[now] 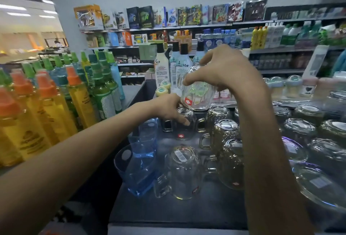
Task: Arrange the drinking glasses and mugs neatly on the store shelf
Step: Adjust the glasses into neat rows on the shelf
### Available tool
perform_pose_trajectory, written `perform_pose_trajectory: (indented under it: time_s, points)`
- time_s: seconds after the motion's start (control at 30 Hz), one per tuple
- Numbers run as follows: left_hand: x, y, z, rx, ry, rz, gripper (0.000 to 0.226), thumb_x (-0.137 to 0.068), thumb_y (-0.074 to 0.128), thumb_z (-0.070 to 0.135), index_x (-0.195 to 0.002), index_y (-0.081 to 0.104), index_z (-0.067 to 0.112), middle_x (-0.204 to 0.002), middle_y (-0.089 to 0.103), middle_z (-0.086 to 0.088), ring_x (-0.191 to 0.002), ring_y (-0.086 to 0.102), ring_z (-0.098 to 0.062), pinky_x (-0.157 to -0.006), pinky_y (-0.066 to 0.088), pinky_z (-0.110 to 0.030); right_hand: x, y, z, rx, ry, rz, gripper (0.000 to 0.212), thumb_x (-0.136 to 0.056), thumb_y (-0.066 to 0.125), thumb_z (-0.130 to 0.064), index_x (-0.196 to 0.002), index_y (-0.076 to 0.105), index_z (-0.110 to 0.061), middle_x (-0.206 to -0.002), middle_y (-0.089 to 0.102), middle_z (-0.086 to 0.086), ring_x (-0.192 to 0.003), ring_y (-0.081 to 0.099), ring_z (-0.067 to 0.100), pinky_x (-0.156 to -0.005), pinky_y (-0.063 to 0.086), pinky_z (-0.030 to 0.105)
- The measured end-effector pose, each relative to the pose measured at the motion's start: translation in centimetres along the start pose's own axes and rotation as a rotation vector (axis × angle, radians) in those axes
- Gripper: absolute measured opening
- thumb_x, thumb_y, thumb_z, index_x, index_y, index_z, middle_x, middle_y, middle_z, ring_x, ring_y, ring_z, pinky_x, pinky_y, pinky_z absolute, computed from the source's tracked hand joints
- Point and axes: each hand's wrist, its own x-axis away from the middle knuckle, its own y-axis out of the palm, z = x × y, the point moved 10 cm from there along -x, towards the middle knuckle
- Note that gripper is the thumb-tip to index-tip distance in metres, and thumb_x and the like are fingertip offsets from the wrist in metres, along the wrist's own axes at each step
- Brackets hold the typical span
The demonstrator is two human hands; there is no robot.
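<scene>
a person's right hand (pixel 230 70) pinches a clear patterned glass (pixel 197 92) from above, thumb on its left side, fingers curled over its base. the glass hangs mouth down, slightly tilted, its long axis close to upright, over the far middle of the dark shelf (pixel 187 214). just below and a little left, the left hand (pixel 168 109) curls over an upturned mug (pixel 184 122) standing on the shelf. any gap for the glass seems to lie straight down, beside that mug. blue tumblers (pixel 142 160) stand near left.
</scene>
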Motion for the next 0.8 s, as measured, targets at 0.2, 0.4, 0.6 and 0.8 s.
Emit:
perform_pose_trajectory:
  time_s: [0.2,0.4,0.6,0.8]
  points:
    - [0.4,-0.3,0.4,0.047,0.009,0.02,0.104,-0.039,0.079,0.078,-0.119,0.068,0.011,-0.116,0.074,-0.009,-0.108,0.069,-0.029,-0.098,0.055,-0.051,0.3,0.5,1.0,-0.025,0.016,0.009,0.063,-0.059,0.09,-0.058,-0.104,0.074,-0.017,-0.093,0.072,0.0,-0.076,0.071,0.022,-0.08,0.063,0.043]
    - [0.7,-0.2,0.7,0.015,0.007,0.009,0.053,-0.074,0.09,0.044,-0.114,0.071,0.015,-0.113,0.073,-0.009,-0.104,0.066,-0.028,-0.095,0.054,-0.04,0.4,1.0,1.6,-0.046,0.034,-0.01,0.056,-0.063,0.09,-0.054,-0.101,0.076,-0.015,-0.085,0.071,-0.003,-0.074,0.072,0.02,-0.081,0.063,0.043]
    - [0.5,0.0,0.3,0.001,-0.014,-0.008,0.071,-0.08,0.086,0.042,-0.137,0.061,0.008,-0.137,0.063,-0.01,-0.121,0.059,-0.027,-0.09,0.04,-0.024,0.5,0.9,1.9,-0.074,0.038,0.017,0.057,-0.063,0.091,-0.052,-0.1,0.078,-0.011,-0.09,0.075,0.003,-0.075,0.073,0.023,-0.08,0.064,0.045]
    - [0.6,0.0,0.2,0.018,-0.026,0.006,0.076,-0.078,0.087,0.044,-0.139,0.058,0.01,-0.138,0.063,-0.012,-0.116,0.059,-0.026,-0.089,0.042,-0.026,0.8,0.9,2.1,-0.071,0.041,0.027,0.056,-0.063,0.091,-0.052,-0.1,0.078,-0.011,-0.092,0.075,0.004,-0.072,0.073,0.023,-0.079,0.064,0.045]
